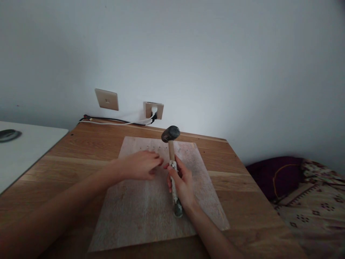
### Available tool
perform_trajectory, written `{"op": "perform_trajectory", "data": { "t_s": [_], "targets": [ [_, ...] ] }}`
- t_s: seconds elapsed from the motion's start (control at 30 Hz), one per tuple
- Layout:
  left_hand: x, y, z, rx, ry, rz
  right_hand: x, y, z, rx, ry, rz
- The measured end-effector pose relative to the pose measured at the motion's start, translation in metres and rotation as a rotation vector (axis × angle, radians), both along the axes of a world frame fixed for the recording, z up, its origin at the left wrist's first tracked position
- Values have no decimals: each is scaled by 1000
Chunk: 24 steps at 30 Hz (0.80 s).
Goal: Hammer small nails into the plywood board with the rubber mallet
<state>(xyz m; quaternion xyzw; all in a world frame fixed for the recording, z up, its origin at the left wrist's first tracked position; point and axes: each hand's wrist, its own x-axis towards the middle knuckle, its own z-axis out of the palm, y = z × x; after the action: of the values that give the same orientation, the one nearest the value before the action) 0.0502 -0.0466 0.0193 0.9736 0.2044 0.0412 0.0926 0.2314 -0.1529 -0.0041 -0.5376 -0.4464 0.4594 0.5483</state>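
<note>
My right hand (pixel 183 181) is wrapped round the handle of a mallet (pixel 171 154). Its dark head points toward the wall, and the pale handle is worn and spotted with white, with a dark end near my wrist. My left hand (pixel 142 164) hovers over a thin wooden board (pixel 134 216), fingers loosely bent and apart, close to the fingertips of my right hand. I make out nothing held in it. Along the board's far edge runs a row of several small nails (pixel 153 148), partly blocked from view by the mallet.
The board lies on a wooden table (pixel 237 201) against a white wall. Behind are a socket (pixel 159 110) with plugs, cables (pixel 115 121) and another wall plate (pixel 107 99). A white surface (pixel 29 151) stands left; patterned fabric (pixel 312 212) and a purple item (pixel 277 176) lie right.
</note>
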Motion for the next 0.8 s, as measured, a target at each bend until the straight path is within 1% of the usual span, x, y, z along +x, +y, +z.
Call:
{"op": "perform_trajectory", "data": {
  "t_s": [0.07, 0.1, 0.17, 0.27, 0.33, 0.4, 0.47, 0.5, 0.57, 0.63, 0.8],
  "targets": [
    [8, -9, -12, 93, -17, -35, 1, 1, 0, -7, 6, 9],
    [9, -10, -15, 117, -32, -43, 1, 1, 1, -12, 6, 19],
    [5, -4, -16, 117, -55, -44, 1, 1, 3, -14, 6, 30],
    [-15, 23, -3, -10, -74, 15, -1, 1, 5, -1, 11, 36],
    [-32, 46, 3, -154, -146, 106, -2, 1, 7, -1, 14, 56],
    [-47, 66, 1, -264, -283, 258, -3, 2, 7, -7, 14, 86],
    [-58, 80, -8, -368, -355, 328, -3, 2, 7, -11, 13, 108],
    [-61, 84, -13, -397, -370, 341, -4, 2, 7, -14, 9, 115],
    [-65, 87, -23, -426, -390, 346, -4, 2, 6, -20, -7, 131],
    [-65, 87, -29, -438, -410, 348, -5, 1, 6, -25, -32, 141],
    [-63, 83, -31, -473, -433, 338, -6, 0, 5, -13, -45, 153]
  ]
}}
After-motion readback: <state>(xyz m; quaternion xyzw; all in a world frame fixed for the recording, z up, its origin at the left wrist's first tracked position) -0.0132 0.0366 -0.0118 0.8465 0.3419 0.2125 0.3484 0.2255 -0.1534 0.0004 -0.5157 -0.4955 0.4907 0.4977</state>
